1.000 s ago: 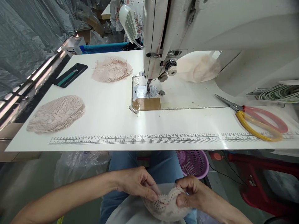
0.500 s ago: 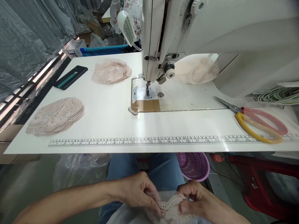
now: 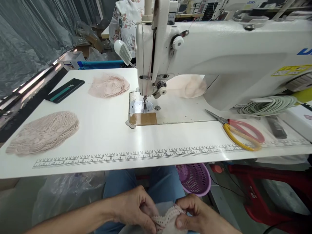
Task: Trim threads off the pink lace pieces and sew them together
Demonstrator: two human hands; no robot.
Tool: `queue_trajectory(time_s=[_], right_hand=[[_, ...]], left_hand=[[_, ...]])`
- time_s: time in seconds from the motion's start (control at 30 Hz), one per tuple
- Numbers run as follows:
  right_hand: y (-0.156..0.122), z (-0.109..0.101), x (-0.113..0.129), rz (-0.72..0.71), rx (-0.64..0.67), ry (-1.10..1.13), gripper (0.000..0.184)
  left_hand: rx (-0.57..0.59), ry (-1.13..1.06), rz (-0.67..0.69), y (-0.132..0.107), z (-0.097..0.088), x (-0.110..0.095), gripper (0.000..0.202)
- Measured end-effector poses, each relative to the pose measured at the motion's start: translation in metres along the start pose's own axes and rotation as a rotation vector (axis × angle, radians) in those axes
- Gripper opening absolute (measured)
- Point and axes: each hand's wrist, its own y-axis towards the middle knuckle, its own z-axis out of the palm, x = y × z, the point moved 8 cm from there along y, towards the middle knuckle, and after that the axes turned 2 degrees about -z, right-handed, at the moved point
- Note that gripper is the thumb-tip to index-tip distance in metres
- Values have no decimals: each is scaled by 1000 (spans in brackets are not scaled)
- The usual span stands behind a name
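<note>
Since the earlier frame, both hands and the lace piece (image 3: 168, 218) have sunk toward the bottom edge of the view, and more of the sewing machine (image 3: 219, 58) and the room behind it has come into sight. At the very bottom, over the lap, the pale pink scalloped lace piece is pinched between the left hand (image 3: 133, 209) and the right hand (image 3: 192, 214), the fingers of each closed on its edge; its lower part is cut off by the frame. Just beyond, blue jeans (image 3: 146, 182) and a purple basket (image 3: 195, 178) are seen below the white table (image 3: 109, 123). Along the table's near edge a printed ruler (image 3: 146, 154) is laid. A stack of lace pieces (image 3: 44, 133) is seen at the left, and scissors with red and yellow handles (image 3: 239, 133) at the right. Farther back, a second lace stack (image 3: 108, 86) and a dark phone (image 3: 65, 91) are placed left of the needle plate (image 3: 141, 107). A padded cup (image 3: 190, 86) rests behind the machine's arm.
</note>
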Motion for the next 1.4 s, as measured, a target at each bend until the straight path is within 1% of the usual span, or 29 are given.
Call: queue_trajectory(time_s=[0.13,0.27,0.37,0.57,0.7,0.77,0.83,0.9,1.0,1.13,1.23,1.33,1.4], right_hand=[[-4,-1,3,4,-26,-3,45],[-7,0,5,11,-30,12,48],[-8,1,6,-1,-35,13,48],[-6,4,7,-22,-50,-19,47],[-6,3,9,-23,-83,-34,42],[-7,2,8,-15,-85,-21,42],[-8,1,6,-3,-72,4,41],[-9,0,2,12,-56,31,40],[-11,-3,-7,39,-44,68,37],[-11,-7,-16,72,-47,107,37],[-10,-7,-19,94,-53,123,41],[-9,-6,-22,114,-56,140,43],[-9,-6,-24,125,-63,154,44]], left_hand=[[12,32,34,-2,4,-9,42],[-11,82,97,-2,5,-18,37],[-6,67,96,-3,6,-16,32],[-29,39,69,-3,7,-12,31],[-19,24,55,-4,9,-13,36],[-11,58,81,-6,9,-16,39],[0,129,119,-10,7,-19,41],[42,169,108,-12,8,-18,43],[105,151,37,-12,9,-11,49],[101,130,6,-7,6,-6,53],[126,95,13,-6,5,-5,53],[133,78,50,-8,2,-7,51],[152,59,62,-7,3,-6,54]])
